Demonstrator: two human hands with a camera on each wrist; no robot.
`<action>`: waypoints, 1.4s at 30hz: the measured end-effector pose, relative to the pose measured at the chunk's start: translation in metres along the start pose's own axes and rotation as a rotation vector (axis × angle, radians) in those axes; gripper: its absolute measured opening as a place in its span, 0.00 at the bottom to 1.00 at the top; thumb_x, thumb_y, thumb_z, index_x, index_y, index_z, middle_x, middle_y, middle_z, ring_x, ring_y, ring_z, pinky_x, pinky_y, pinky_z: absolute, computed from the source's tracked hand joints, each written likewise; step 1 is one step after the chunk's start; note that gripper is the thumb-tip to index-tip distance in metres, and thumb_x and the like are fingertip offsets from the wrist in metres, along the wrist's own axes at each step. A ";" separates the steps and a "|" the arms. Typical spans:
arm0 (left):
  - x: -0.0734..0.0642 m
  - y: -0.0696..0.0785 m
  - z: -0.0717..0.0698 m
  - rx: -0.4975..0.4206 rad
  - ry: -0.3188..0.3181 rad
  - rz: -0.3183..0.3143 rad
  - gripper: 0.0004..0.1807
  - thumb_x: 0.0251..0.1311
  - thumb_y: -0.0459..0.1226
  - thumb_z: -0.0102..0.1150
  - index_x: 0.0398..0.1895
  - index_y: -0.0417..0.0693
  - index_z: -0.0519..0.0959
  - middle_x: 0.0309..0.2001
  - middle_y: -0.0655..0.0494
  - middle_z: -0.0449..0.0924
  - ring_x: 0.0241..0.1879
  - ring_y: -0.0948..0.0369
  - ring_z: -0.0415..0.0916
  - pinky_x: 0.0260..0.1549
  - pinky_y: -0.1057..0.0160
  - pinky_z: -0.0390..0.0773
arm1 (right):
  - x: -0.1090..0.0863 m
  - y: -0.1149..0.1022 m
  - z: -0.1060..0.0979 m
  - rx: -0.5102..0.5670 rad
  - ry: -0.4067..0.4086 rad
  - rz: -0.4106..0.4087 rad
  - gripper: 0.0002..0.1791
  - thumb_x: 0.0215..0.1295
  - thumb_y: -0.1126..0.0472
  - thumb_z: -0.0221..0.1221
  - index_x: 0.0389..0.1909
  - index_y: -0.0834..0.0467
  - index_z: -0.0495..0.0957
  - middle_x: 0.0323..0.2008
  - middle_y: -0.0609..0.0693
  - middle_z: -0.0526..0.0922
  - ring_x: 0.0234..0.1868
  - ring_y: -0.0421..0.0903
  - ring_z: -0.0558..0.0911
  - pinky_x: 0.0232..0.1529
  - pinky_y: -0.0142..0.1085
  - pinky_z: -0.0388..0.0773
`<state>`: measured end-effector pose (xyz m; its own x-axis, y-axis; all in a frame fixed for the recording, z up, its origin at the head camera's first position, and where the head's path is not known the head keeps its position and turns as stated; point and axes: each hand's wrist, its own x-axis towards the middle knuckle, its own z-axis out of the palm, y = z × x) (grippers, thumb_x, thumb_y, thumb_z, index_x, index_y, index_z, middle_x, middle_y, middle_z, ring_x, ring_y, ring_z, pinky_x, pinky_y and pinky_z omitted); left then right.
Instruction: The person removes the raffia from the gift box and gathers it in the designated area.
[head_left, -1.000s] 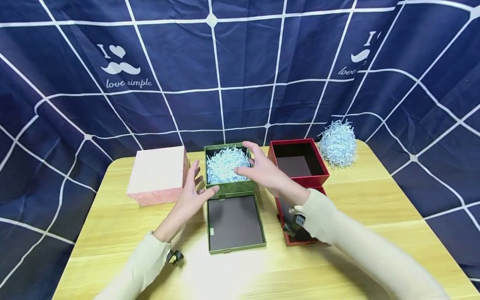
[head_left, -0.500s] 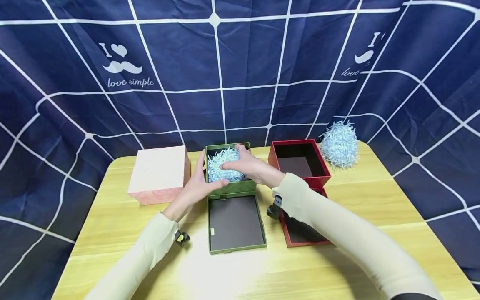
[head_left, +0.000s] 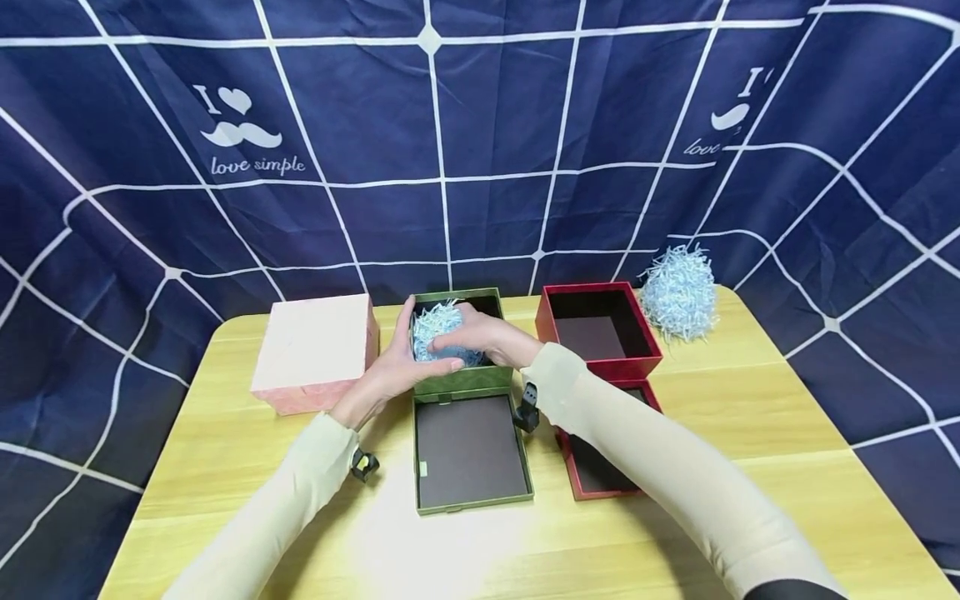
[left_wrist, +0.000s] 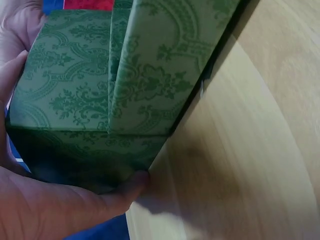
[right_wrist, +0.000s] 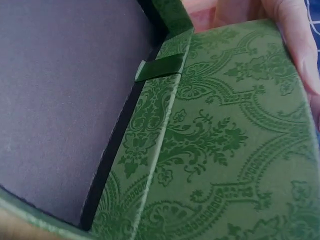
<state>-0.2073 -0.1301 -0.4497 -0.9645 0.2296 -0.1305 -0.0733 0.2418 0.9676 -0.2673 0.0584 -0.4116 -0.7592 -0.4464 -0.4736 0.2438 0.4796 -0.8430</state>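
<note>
A green patterned gift box (head_left: 465, 382) stands mid-table at the back, its hinged lid (head_left: 472, 450) laid out toward me with the dark inside up. Light blue shredded paper (head_left: 437, 321) is bunched at the box's left, partly hidden by my hands. My left hand (head_left: 390, 367) holds the box's near left corner, with fingers along the left wall and the thumb over the front rim. Inside the box, my right hand (head_left: 487, 336) grips the shredded paper between thumb and fingers. The left wrist view shows a finger (left_wrist: 132, 184) against the patterned wall (left_wrist: 70, 80).
To the left is a pink box (head_left: 315, 346) with its lid down. An opened red box (head_left: 637, 367) stands to the right, its lid (head_left: 600, 467) toward me under my right forearm. Beyond it sits another pile of blue shredded paper (head_left: 680, 292). A dark blue curtain (head_left: 487, 125) hangs behind the table.
Both hands have come in on the green box. My right hand has moved left into it and bunched the shredded paper leftward, baring the box's dark right inside. My left hand has taken hold of the box.
</note>
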 end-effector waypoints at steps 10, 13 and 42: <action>-0.001 0.002 0.000 -0.019 -0.011 -0.005 0.75 0.60 0.43 0.83 0.90 0.63 0.27 0.89 0.44 0.31 0.85 0.47 0.39 0.81 0.42 0.46 | 0.022 0.007 0.001 0.060 -0.196 -0.070 0.56 0.67 0.65 0.70 0.87 0.58 0.44 0.65 0.58 0.70 0.59 0.51 0.73 0.55 0.35 0.75; -0.001 0.001 0.000 -0.024 -0.011 -0.008 0.76 0.60 0.43 0.83 0.90 0.63 0.26 0.88 0.43 0.32 0.85 0.46 0.40 0.81 0.41 0.46 | 0.027 0.008 0.002 0.066 -0.223 -0.087 0.57 0.67 0.66 0.69 0.88 0.57 0.42 0.65 0.58 0.70 0.59 0.50 0.72 0.56 0.34 0.74; 0.000 -0.002 0.003 -0.011 0.021 0.030 0.76 0.58 0.43 0.84 0.91 0.57 0.28 0.89 0.47 0.34 0.85 0.50 0.40 0.81 0.45 0.47 | 0.028 0.009 0.002 0.044 -0.016 -0.154 0.25 0.74 0.71 0.64 0.70 0.62 0.76 0.51 0.54 0.82 0.43 0.47 0.80 0.43 0.34 0.80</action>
<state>-0.2063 -0.1273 -0.4522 -0.9715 0.2163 -0.0972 -0.0473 0.2250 0.9732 -0.2855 0.0487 -0.4334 -0.7803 -0.5240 -0.3414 0.1516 0.3711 -0.9161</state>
